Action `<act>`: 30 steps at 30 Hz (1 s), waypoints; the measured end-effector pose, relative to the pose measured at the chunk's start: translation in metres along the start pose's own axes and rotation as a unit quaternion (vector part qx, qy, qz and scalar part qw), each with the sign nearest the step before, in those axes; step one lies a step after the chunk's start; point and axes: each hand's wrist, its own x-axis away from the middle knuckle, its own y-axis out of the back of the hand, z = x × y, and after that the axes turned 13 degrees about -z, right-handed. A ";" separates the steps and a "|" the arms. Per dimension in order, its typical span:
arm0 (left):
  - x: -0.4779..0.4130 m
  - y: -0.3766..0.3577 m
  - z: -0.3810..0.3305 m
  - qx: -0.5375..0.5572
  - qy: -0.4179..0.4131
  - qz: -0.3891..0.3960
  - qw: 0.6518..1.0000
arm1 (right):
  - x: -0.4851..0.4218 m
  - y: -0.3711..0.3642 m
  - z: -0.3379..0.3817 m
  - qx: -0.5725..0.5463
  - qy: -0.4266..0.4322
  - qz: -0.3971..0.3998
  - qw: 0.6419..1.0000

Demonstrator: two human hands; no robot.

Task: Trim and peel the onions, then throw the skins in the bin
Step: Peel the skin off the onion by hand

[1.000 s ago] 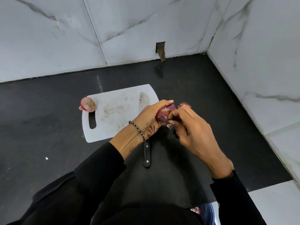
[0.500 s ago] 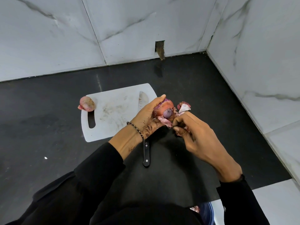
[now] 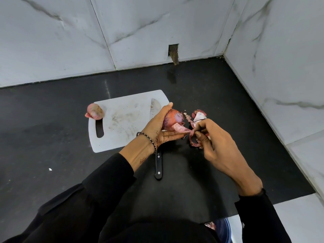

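Onion [image 3: 172, 120] is off the table, held in the left hand [image 3: 157, 128]: thumb over the far side, fingers under, grip wrapped round the bulb. Purple flesh is bare on the side facing the right hand [image 3: 217, 148]. A strip of skin [image 3: 181, 129] hangs off the near underside and runs right into the right grip, a narrow pinch of thumb and fingertips on the strip's end. So the bulb lies directly left of the pinch, close, with the strip's long axis roughly left-to-right between the hands. Looks mid-peel; next pull probably wants to go right and toward the body, away from the bulb, left hand turning it to feed. Risk: thin strip tears short. Loose skins [image 3: 199, 116] lie on the table [image 3: 228, 102] just beyond the right grip; another curl sits under its fingers, held or lying I can't tell. Open table right of the pinch up to the wall [image 3: 280, 67]. Knife [image 3: 158, 165] lies under the left wrist, blade on the cutting board [image 3: 122, 120], handle toward the body. Second onion [image 3: 94, 111], unpeeled, is well left of both grips at the board's far corner. Blue bin [image 3: 223, 228] rim shows below the right forearm.
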 end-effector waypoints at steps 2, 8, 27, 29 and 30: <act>-0.001 0.001 0.001 -0.018 -0.007 0.001 1.000 | 0.000 -0.005 0.001 0.010 -0.021 -0.029 0.999; -0.003 0.000 0.001 -0.070 -0.031 -0.043 0.996 | -0.002 -0.017 0.000 0.019 -0.092 -0.077 0.993; 0.004 -0.005 0.009 -0.096 -0.131 -0.003 0.987 | -0.005 -0.028 0.020 -0.146 -0.199 -0.082 0.966; 0.006 -0.005 0.006 -0.106 -0.134 -0.002 0.985 | -0.005 -0.027 0.020 -0.157 -0.202 -0.090 0.963; 0.007 -0.006 0.005 -0.107 -0.136 -0.001 0.985 | -0.005 -0.027 0.021 -0.168 -0.210 -0.093 0.959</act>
